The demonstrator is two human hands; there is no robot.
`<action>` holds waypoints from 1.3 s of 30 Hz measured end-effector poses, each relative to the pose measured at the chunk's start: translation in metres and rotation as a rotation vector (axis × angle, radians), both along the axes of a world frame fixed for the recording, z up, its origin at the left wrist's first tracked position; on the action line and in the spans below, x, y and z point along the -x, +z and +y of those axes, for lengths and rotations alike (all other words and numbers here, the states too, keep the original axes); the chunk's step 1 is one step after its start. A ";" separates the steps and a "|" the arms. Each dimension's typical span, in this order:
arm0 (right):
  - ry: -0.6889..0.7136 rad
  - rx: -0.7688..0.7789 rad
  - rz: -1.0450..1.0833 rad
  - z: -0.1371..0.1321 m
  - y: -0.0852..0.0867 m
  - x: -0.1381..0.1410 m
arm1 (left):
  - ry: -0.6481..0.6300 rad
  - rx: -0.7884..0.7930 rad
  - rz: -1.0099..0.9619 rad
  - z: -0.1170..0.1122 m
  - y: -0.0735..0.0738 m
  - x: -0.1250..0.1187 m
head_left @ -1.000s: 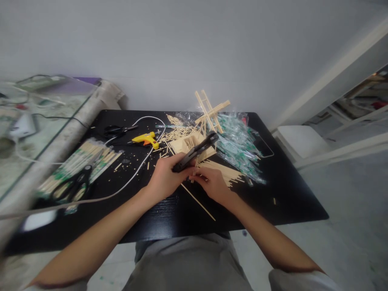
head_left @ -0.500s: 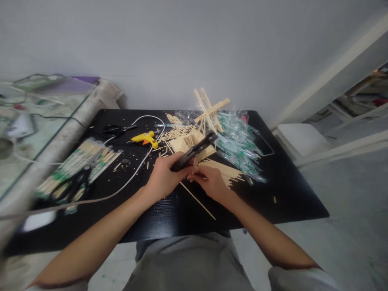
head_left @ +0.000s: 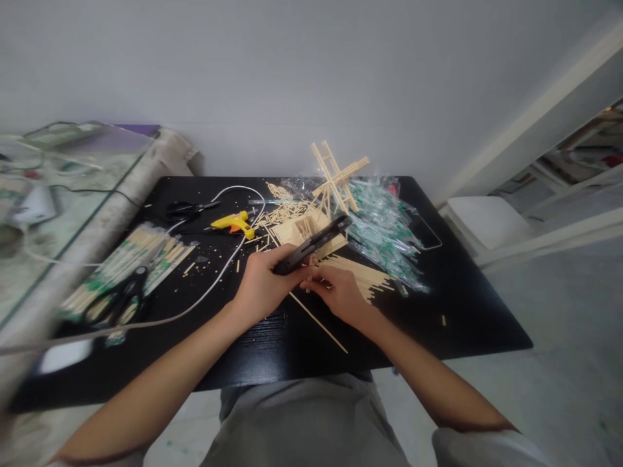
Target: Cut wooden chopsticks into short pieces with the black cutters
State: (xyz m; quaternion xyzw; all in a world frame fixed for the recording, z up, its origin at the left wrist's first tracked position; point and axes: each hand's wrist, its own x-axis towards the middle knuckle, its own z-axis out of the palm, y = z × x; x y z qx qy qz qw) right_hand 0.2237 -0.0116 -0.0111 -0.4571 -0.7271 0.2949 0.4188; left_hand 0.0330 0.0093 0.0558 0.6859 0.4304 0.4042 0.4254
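My left hand (head_left: 265, 285) is closed around the handles of a black cutting tool (head_left: 314, 243) that points up and to the right. My right hand (head_left: 338, 292) pinches a thin wooden stick (head_left: 318, 321) just below the tool's handles; the stick runs down to the right across the black table (head_left: 457, 324). Right behind my hands lie a small wooden stick model (head_left: 306, 233) and a flat row of loose sticks (head_left: 363, 275).
A yellow glue gun (head_left: 233, 222) with a white cable (head_left: 214, 282) lies left of centre. Black scissors (head_left: 187, 209) sit behind it; another pair (head_left: 124, 295) rests on packed chopsticks (head_left: 126, 259). Green-printed wrappers (head_left: 384, 233) and a stick frame (head_left: 335, 175) crowd the back right.
Both hands stay together at the table's middle; the tool and the pinched stick have barely shifted. Only the view has moved slightly.
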 end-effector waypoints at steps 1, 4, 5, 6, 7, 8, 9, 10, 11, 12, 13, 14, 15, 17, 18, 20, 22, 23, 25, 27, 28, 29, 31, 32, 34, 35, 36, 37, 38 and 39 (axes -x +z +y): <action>-0.002 -0.001 -0.001 0.000 0.000 0.000 | 0.024 0.003 -0.006 -0.001 0.000 -0.001; -0.012 -0.014 -0.005 -0.001 0.001 0.000 | 0.064 0.006 -0.038 -0.002 -0.001 -0.003; -0.011 -0.017 -0.005 -0.001 0.001 0.000 | 0.065 0.007 -0.054 -0.003 -0.001 -0.004; -0.010 -0.019 -0.001 -0.001 0.001 0.000 | 0.064 0.007 -0.070 -0.003 -0.001 -0.004; -0.009 -0.020 0.002 -0.001 0.001 0.000 | 0.063 0.003 -0.083 -0.003 -0.001 -0.004; -0.007 -0.022 0.004 0.000 0.001 0.000 | 0.063 -0.006 -0.090 -0.003 -0.001 -0.004; -0.005 -0.024 0.002 0.000 0.001 0.000 | 0.060 -0.018 -0.089 -0.002 -0.001 -0.003; -0.005 -0.030 -0.002 0.000 0.000 0.000 | 0.049 -0.033 -0.080 -0.002 -0.001 -0.003; -0.008 -0.039 -0.011 0.000 -0.001 0.001 | 0.033 -0.052 -0.066 -0.001 -0.001 -0.002; -0.011 -0.051 -0.021 0.000 -0.001 0.001 | 0.015 -0.074 -0.049 0.000 -0.001 -0.001; -0.012 -0.061 -0.031 0.000 -0.002 0.001 | -0.004 -0.093 -0.034 0.001 -0.001 0.000; -0.008 -0.067 -0.038 0.000 -0.001 0.001 | -0.019 -0.108 -0.022 0.002 -0.001 0.001; -0.003 -0.071 -0.039 0.000 0.000 0.001 | -0.029 -0.120 -0.014 0.003 -0.001 0.001; 0.017 -0.060 -0.032 0.000 0.004 -0.001 | -0.036 -0.135 -0.009 0.005 -0.001 0.002; 0.032 -0.054 -0.025 -0.001 0.008 -0.002 | -0.040 -0.139 -0.010 0.005 -0.001 0.002; 0.061 -0.045 -0.007 -0.001 0.017 -0.005 | -0.048 -0.142 -0.015 0.004 0.001 0.001; 0.075 -0.049 -0.003 -0.001 0.026 -0.007 | -0.057 -0.141 -0.012 0.002 0.002 0.001; 0.070 -0.058 -0.007 -0.001 0.030 -0.007 | -0.056 -0.140 -0.008 0.001 0.002 0.001; 0.053 -0.075 -0.021 0.000 0.035 -0.007 | -0.053 -0.134 -0.004 0.000 0.003 0.001; 0.036 -0.091 -0.029 0.000 0.036 -0.005 | -0.052 -0.107 -0.006 -0.001 0.003 0.001; 0.030 -0.099 -0.029 0.000 0.035 -0.005 | -0.052 -0.090 -0.008 -0.001 0.003 0.001; 0.023 -0.107 -0.031 -0.001 0.035 -0.004 | -0.055 -0.075 -0.005 -0.001 0.003 0.001; 0.012 -0.123 -0.040 -0.001 0.033 -0.003 | -0.072 -0.061 0.012 0.000 0.005 0.002; 0.011 -0.130 -0.039 -0.002 0.032 -0.002 | -0.082 -0.065 0.030 0.001 0.006 0.003; 0.010 -0.133 -0.018 -0.002 0.031 -0.001 | -0.089 -0.088 0.082 0.001 0.010 0.009; 0.015 -0.128 0.000 -0.002 0.031 -0.001 | -0.082 -0.105 0.117 0.001 0.013 0.013; 0.020 -0.120 0.022 -0.002 0.031 0.000 | -0.069 -0.125 0.161 0.000 0.016 0.019; 0.024 -0.108 0.040 -0.002 0.030 0.001 | -0.051 -0.144 0.214 0.000 0.019 0.025; 0.026 -0.093 0.051 -0.002 0.030 0.001 | -0.032 -0.161 0.280 -0.001 0.021 0.033; 0.028 -0.081 0.058 -0.002 0.030 0.002 | -0.015 -0.177 0.355 -0.003 0.023 0.040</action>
